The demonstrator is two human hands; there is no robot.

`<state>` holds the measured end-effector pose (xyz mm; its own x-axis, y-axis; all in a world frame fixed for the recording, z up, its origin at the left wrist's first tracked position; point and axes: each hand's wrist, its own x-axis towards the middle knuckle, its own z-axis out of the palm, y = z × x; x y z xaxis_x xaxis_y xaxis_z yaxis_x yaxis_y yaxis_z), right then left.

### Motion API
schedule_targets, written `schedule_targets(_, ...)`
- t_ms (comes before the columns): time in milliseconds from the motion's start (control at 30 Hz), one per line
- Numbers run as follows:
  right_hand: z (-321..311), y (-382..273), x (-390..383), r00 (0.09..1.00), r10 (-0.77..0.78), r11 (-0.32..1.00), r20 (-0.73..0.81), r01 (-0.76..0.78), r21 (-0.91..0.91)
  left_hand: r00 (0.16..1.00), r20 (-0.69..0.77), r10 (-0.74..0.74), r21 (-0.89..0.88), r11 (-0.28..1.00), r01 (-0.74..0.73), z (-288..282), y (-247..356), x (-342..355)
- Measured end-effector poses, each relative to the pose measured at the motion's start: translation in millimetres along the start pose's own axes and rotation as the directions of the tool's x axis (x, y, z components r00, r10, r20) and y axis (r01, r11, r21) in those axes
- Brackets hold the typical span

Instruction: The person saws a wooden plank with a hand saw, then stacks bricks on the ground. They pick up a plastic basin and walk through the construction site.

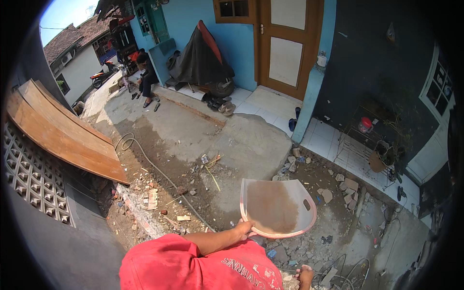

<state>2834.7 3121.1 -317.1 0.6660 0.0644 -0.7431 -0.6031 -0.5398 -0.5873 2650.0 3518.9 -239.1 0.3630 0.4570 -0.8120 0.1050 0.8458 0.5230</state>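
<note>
My left hand point(245, 229) is closed on the near left rim of a white plastic scoop-shaped pan point(305, 223). The pan has a curved pinkish rim, one straight edge and an oval hand slot on its right. Brown dirt or a stain point(273, 205) covers much of its inside; I cannot tell how thick it is. Low in the picture, my right hand point(305, 274) hangs with its fingers curled, apart from the pan. What it holds, if anything, does not show. Rubble and broken tile pieces lie on the ground below it.
A hose point(154, 166) snakes over the dirt. Wooden boards point(67, 130) lean on the left wall. Broken concrete point(348, 191) lies by the tiled porch at right. A person point(146, 77) sits beyond, near a covered motorbike point(200, 60). Cables point(355, 275) coil at lower right.
</note>
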Motion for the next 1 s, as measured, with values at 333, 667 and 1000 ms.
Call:
schedule_targets(333, -133, -56, 283, 0.872, -0.331, 0.939, -0.36, 0.267, -0.217, 0.873, 0.411, -0.261, 0.283, 0.947, 0.15, 297, 69, 269)
schedule_targets(667, -57, 37, 260, 0.95, 0.26, 0.953, -0.173, -0.282, -0.114, 0.798, 0.419, -0.433, 0.56, 0.815, 0.148, 658, 23, 358)
schedule_targets(1000, -279, -216, 488, 0.972, 0.214, 0.973, -0.094, -0.22, -0.07, 0.684, 0.415, -0.601, 0.77, 0.631, 0.087, 990, -60, 369)
